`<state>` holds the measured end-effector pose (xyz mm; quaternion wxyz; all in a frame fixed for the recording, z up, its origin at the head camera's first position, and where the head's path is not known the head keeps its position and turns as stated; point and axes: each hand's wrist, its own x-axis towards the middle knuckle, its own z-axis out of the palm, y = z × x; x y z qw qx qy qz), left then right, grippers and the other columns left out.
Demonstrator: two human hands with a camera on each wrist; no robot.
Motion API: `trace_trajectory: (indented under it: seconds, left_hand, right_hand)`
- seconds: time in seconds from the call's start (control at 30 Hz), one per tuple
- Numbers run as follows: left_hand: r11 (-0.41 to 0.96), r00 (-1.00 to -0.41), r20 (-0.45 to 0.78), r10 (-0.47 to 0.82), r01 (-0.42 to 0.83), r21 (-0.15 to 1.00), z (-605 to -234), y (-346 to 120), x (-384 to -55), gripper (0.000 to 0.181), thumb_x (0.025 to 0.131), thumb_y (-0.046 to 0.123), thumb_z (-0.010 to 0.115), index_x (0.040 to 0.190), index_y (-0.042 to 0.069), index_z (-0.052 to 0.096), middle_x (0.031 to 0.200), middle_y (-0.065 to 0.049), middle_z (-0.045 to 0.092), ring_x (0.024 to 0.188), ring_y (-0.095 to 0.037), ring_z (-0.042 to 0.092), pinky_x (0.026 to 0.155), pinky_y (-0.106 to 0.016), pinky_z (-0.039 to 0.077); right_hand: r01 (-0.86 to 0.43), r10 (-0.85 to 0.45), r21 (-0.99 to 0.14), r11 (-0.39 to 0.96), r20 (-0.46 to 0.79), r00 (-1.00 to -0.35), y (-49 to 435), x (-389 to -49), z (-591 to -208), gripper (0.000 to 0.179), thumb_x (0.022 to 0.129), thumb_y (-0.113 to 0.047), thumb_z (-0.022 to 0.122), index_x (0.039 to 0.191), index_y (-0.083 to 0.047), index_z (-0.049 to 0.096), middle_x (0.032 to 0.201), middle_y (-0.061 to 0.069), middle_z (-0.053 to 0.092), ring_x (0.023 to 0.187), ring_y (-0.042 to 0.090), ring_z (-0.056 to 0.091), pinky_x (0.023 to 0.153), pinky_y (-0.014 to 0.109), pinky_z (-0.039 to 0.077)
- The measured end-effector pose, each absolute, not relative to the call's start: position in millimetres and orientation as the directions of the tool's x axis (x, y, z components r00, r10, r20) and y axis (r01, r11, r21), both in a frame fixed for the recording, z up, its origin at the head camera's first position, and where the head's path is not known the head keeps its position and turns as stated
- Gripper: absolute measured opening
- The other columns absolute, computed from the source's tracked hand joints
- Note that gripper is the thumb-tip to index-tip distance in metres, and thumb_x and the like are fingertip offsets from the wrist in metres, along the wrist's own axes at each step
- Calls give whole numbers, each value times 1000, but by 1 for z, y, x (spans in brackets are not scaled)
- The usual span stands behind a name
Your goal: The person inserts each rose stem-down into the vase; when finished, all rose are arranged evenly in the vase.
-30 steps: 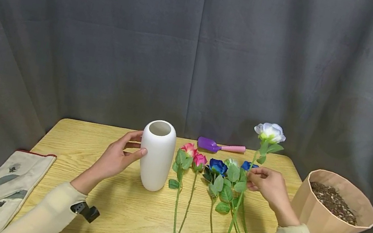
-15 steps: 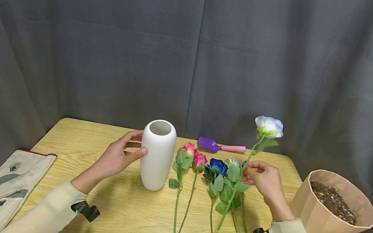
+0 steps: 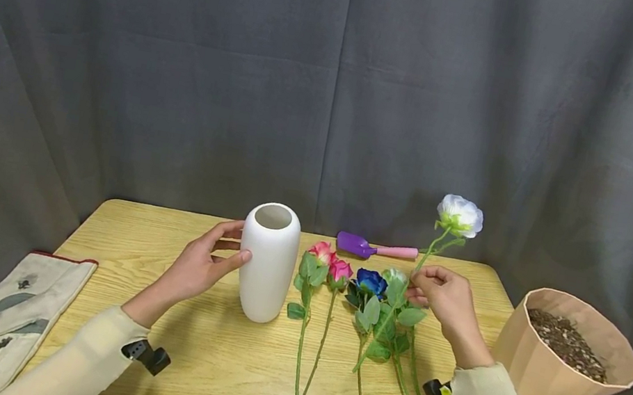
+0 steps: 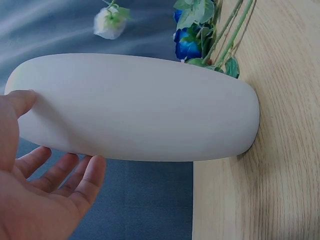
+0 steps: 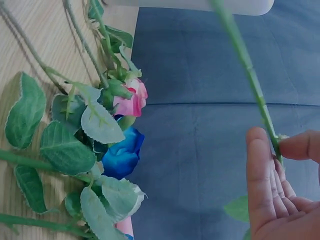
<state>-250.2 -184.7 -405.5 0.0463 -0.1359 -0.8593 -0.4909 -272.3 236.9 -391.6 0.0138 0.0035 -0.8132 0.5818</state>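
My left hand point(image 3: 201, 269) holds the upper side of a tall white vase point(image 3: 265, 273), thumb in front and fingers behind. The vase stands upright, its round mouth showing. In the left wrist view, the thumb point(image 4: 25, 101) lies on the vase's smooth wall. Between thumb and fingertips, my right hand point(image 3: 446, 301) pinches the stem of a white flower point(image 3: 461, 216). Its bloom is up and its stem point(image 5: 250, 75) slants down to the left above the other flowers. Beneath lie blue roses point(image 3: 371, 283) and another white flower point(image 3: 394, 276) with green leaves.
Two pink roses point(image 3: 339, 271) lie between the vase and the blue roses. A purple scoop with a pink handle point(image 3: 397, 252) lies at the table's back edge. At right stands a peach pot point(image 3: 529, 362) of soil; at left lie work gloves point(image 3: 9, 320).
My right hand has moved left, carrying the white flower. The flower now tilts more, its stem end swinging left and up. My left hand and the vase stay in place.
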Motion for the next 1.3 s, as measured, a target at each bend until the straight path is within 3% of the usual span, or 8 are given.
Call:
trace_trajectory:
  seconds: [0.17, 0.57, 0.97, 1.3]
  left_hand:
    - [482, -959, 212, 189, 279, 831, -405, -184, -250, 66, 96, 46, 64, 151, 21, 39, 145, -12, 51, 128, -36, 57, 103, -55, 51]
    - [478, -956, 223, 193, 290, 829, -405, -185, -250, 65, 96, 46, 64, 151, 21, 39, 144, -12, 52, 127, -36, 57, 102, -55, 51]
    - [472, -955, 228, 192, 293, 832, -407, -186, -251, 65, 96, 45, 64, 151, 21, 39, 145, -12, 52, 127, -36, 57, 102, -54, 52]
    - [478, -957, 223, 185, 286, 830, -403, -183, -249, 66, 95, 45, 65, 151, 21, 39, 145, -11, 52, 127, -35, 57, 101, -53, 52]
  right_hand:
    - [-39, 2, -958, 285, 41, -999, 234, -274, -391, 26, 97, -13, 61, 110, 10, 60, 80, -2, 73, 69, 10, 71, 68, 28, 62]
    - [-76, -8, -968, 241, 76, -997, 225, -279, -385, 29, 97, -13, 62, 114, 9, 58, 85, 3, 74, 72, 9, 71, 72, 28, 63]
    - [-113, 4, -977, 181, 116, -993, 210, -280, -373, 24, 97, -14, 62, 112, 4, 56, 79, -7, 71, 70, 8, 71, 70, 28, 63]
    - [-144, 4, -983, 115, 146, -989, 200, -281, -363, 18, 100, -15, 59, 110, 0, 55, 84, -7, 71, 71, 8, 72, 77, 32, 63]
